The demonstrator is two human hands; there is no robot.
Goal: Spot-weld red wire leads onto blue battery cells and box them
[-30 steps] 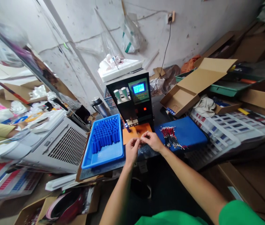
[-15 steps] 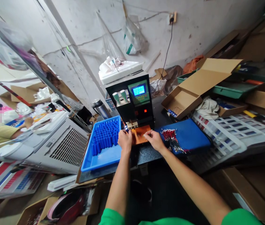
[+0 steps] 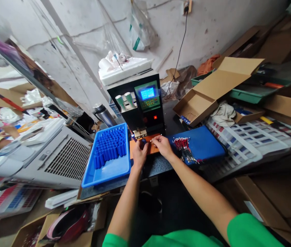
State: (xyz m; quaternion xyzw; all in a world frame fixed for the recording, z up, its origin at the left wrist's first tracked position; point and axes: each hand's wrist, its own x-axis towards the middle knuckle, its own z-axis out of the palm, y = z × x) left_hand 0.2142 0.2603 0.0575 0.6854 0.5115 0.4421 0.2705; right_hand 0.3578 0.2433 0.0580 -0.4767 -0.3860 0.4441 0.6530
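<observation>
Over the orange board (image 3: pixel 153 150), the left hand (image 3: pixel 139 153) curves partly open at a blue cylinder (image 3: pixel 143 141), grip unclear; the right hand (image 3: pixel 163 145) pinches a small pale piece (image 3: pixel 150 141).

two bare forearms reaching forward from green sleeves, left hand (image 3: pixel 140 151) with thumb and fingers curled toward each other, right hand (image 3: pixel 162 144) angled inward just beside it, fingertips pinched together, the two hands apart
</observation>
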